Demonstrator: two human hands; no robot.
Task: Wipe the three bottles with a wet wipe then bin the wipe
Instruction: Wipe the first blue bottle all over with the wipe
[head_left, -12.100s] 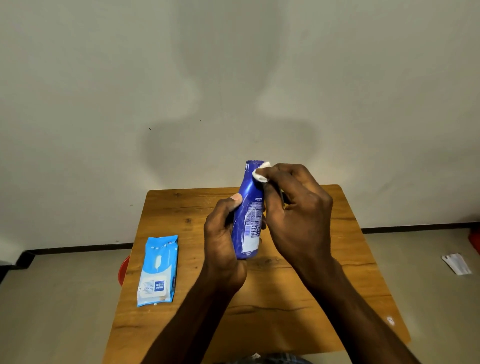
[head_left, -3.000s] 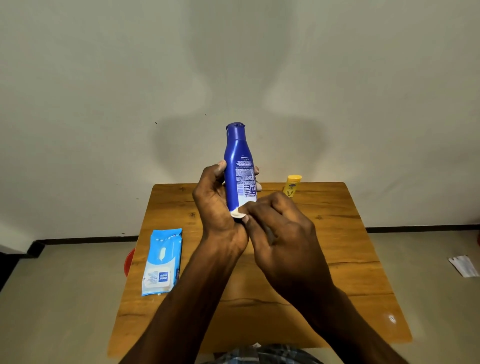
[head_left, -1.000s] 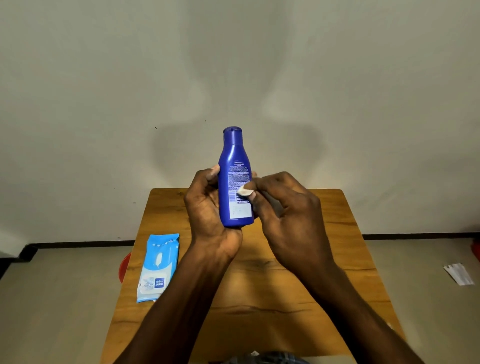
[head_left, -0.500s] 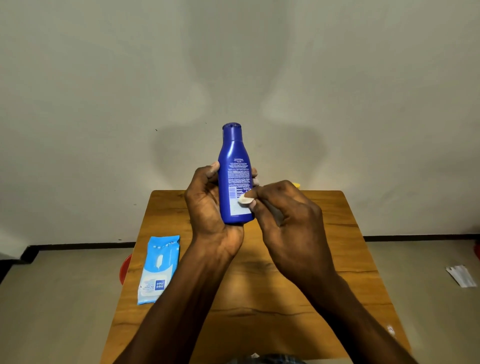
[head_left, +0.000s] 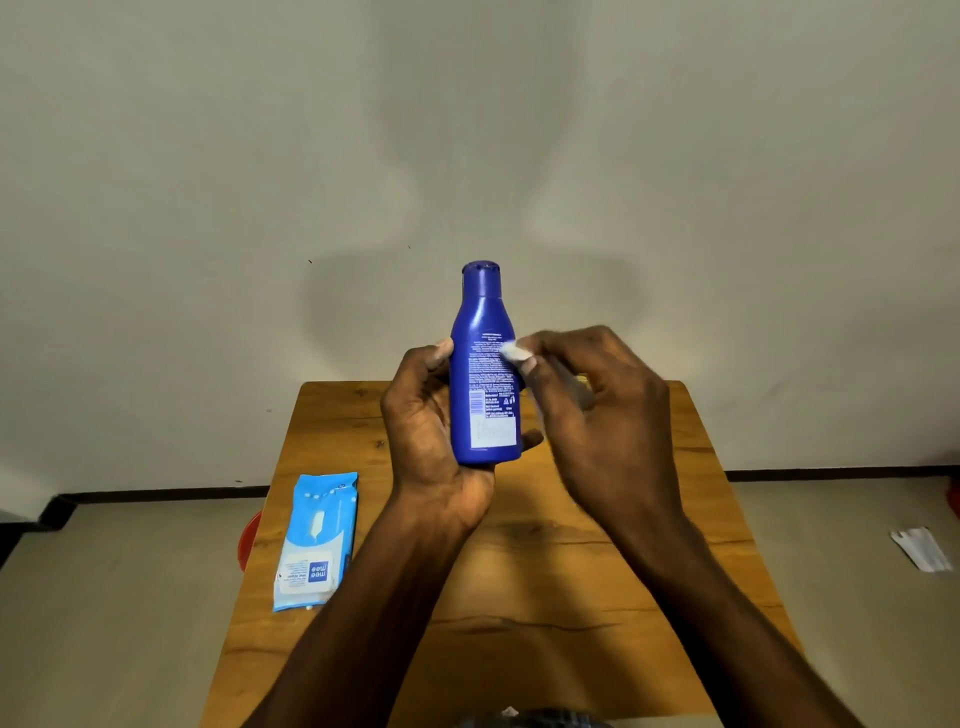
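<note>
while the left hand (head_left: 436, 431) grips the blue lotion bottle (head_left: 485, 374) upright above the wooden table (head_left: 623, 545), the right hand (head_left: 597, 405) pinches a wadded wet wipe (head_left: 514, 351) against its label; a hard rub there could lever the bottle out of that grip.

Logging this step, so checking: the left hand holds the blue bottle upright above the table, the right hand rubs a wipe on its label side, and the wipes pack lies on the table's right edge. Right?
One detail is off. The wipes pack lies at the table's left edge, as the head view shows. The rest stands: the left hand holds the blue bottle upright above the table and the right hand rubs a wipe on its label side.
</note>
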